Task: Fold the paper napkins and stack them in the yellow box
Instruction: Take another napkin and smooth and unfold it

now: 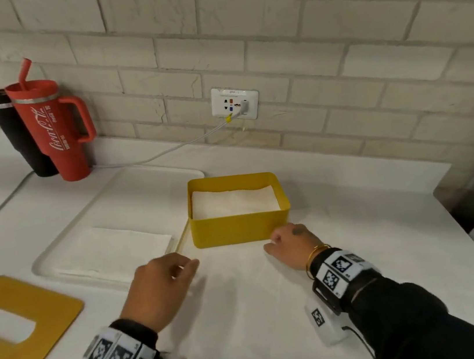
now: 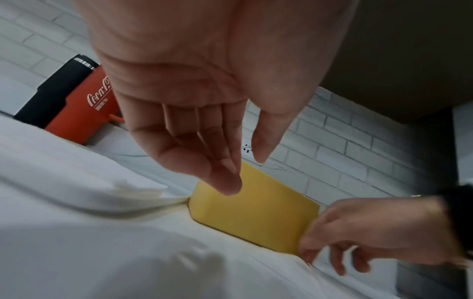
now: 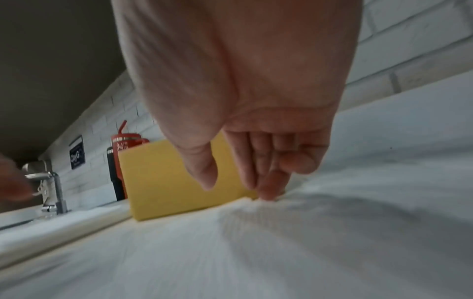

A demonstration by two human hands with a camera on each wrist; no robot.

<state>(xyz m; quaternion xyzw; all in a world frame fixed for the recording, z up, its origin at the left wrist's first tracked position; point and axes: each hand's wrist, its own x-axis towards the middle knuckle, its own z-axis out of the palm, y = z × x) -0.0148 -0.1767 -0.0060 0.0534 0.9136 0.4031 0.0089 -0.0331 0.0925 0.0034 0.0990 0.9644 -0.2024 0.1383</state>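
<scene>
The yellow box [image 1: 236, 228] stands in the middle of the white table with folded white napkins [image 1: 233, 202] lying inside it. In front of it a white napkin [image 1: 238, 285] lies spread flat, hard to tell from the tabletop. My left hand [image 1: 187, 268] hovers over the napkin's left far corner with loosely bent fingers, and the left wrist view shows it [image 2: 245, 174] holding nothing. By the box's front right corner my right hand [image 1: 275, 242] points its fingers down. Its fingertips [image 3: 267, 195] touch the napkin, with the thumb held apart.
A white tray [image 1: 143, 174] left of the box holds a stack of unfolded napkins [image 1: 111, 248]. A yellow lid [image 1: 50, 312] with a cutout lies at the near left. A red tumbler [image 1: 52, 129] and a black one [image 1: 16, 134] stand by the brick wall. The table ends at the right [image 1: 459, 209].
</scene>
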